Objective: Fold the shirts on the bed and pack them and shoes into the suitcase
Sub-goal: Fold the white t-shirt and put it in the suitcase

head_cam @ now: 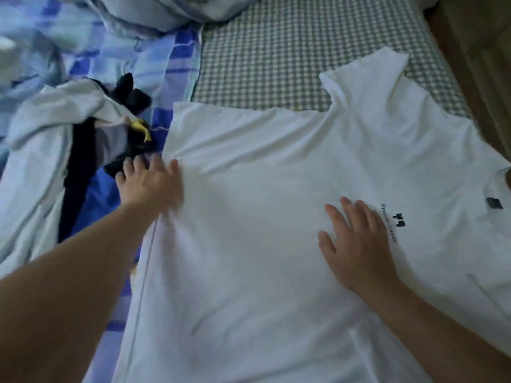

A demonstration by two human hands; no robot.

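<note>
While the white T-shirt lies spread front-up across the bed, collar toward the right and hem toward the left, both hands rest on it. The left hand sits at the hem edge with fingers extended, pressing the cloth where small creases gather; whether the thumb hooks under the hem is hard to tell from this angle. The right hand lies flat and relaxed on the chest, just beside the small dark printed logo, holding nothing.

This shirt looks light, thin and limp, so it will likely sag and wrinkle if lifted from one point; better to pinch it at two corners, shoulder seam and hem, and fold along a straight line while it stays on the bed. One sleeve reaches onto the checked sheet.

A heap of unfolded clothes, pale blue and dark, lies just left of the hem on a blue striped cover. No suitcase or shoes show
</note>
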